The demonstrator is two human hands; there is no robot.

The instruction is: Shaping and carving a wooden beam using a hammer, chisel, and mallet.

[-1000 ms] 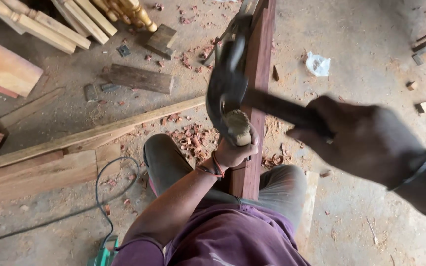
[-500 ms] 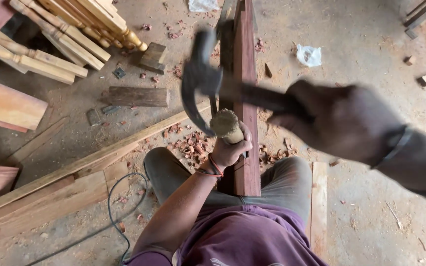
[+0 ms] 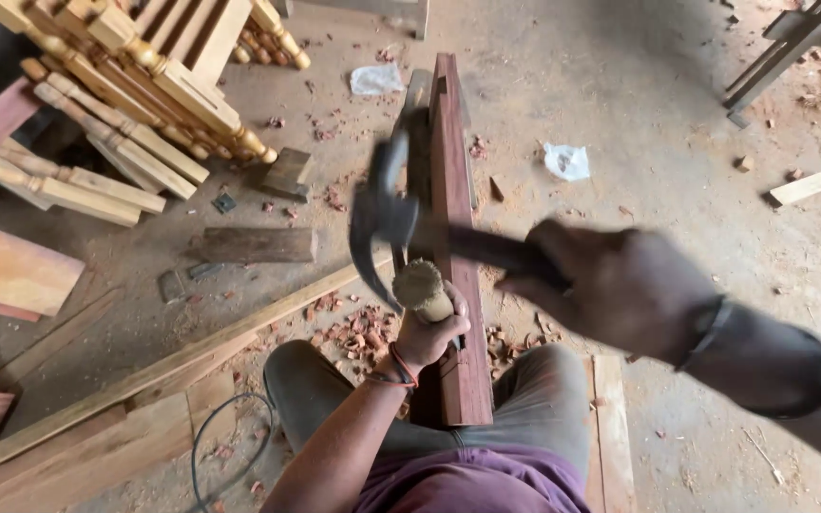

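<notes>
A long reddish wooden beam [image 3: 452, 171] lies on the floor between my knees. My left hand [image 3: 429, 332] grips a chisel with a round, battered wooden handle [image 3: 420, 283], held upright against the beam's left side. My right hand [image 3: 620, 285] holds a claw hammer [image 3: 382, 218] by its dark handle. The blurred hammer head hangs just above and left of the chisel's top. The chisel's blade is hidden behind my left hand.
Red wood chips [image 3: 353, 332] are scattered around the beam. Turned wooden posts [image 3: 144, 85] are stacked at the upper left. A dark block [image 3: 257, 245], pale planks [image 3: 135, 399] and a grey cable [image 3: 211, 446] lie to the left. A white scrap [image 3: 567, 161] sits to the right.
The hammer has swung in front of the beam and its head now sits slightly higher over the chisel's top. My left hand keeps the chisel against the beam.
</notes>
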